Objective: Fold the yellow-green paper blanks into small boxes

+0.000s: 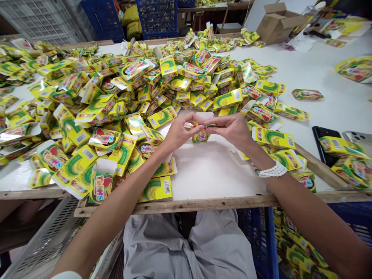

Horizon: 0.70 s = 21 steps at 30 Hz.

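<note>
A white-topped work table (221,170) with a wooden rail (174,205) along its near edge fills the view, and a bare patch in front of the seated person seems kept that way to give the hands room. There, the left hand (181,131) is closed in a pinch on a small pink-and-white piece (188,125), and the right hand (229,130) pinches a thin green strip (209,125), the two sets of fingertips nearly meeting above the table. Whether the two pieces join is hidden by the fingers. Just below them stands a yellow carton (201,136), its white flap (204,115) raised so that the mouth appears to stay open, though its contents cannot be seen. Flat yellow-and-green cartons (101,116) lie heaped loosely to the left and far side, seemingly spread for easy reach. A white beaded bracelet (271,169) circles the right wrist. On the table's right side lie a black phone (325,143) and a second phone (357,136), partly covered by cartons. Down at the right, a blue plastic crate (261,244) holds more yellow cartons (299,252), while other blue crates (157,17) and a cardboard box (277,23) stand farther off
</note>
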Available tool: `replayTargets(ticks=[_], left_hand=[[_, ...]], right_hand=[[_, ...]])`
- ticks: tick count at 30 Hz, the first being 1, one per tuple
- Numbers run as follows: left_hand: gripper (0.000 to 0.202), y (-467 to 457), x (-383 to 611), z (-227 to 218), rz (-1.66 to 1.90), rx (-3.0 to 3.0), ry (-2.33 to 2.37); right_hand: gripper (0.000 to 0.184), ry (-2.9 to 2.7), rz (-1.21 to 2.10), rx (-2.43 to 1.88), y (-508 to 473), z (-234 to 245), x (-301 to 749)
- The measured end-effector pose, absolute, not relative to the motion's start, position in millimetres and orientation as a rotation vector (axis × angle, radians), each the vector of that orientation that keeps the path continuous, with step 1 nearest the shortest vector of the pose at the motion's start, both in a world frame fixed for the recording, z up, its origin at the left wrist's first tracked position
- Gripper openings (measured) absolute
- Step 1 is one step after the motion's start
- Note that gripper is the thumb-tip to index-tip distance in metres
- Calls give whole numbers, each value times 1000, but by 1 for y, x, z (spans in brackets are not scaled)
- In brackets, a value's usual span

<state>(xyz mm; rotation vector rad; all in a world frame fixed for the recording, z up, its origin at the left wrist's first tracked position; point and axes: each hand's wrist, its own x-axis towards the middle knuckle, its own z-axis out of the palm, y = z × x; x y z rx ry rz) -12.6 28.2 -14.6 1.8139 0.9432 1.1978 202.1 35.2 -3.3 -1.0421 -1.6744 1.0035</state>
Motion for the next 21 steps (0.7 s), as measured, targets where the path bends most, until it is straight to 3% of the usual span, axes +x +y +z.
replayTargets(ticks=[9,12,17,21], left_hand=[[53,21,-9,-9,1149,1827,799],[51,19,-6,-11,1163,1862,777],[48,18,-3,-13,1177,1877,851],[43,17,-4,-11,1162,1836,818]], right_hand=[[30,-1431,893,-1009,26,5,196],[24,-1379,984,-1045,22,8,189],[33,-1258,1254,-1024,16,19,186],[28,-1253,1223,-1091,19,17,188]])
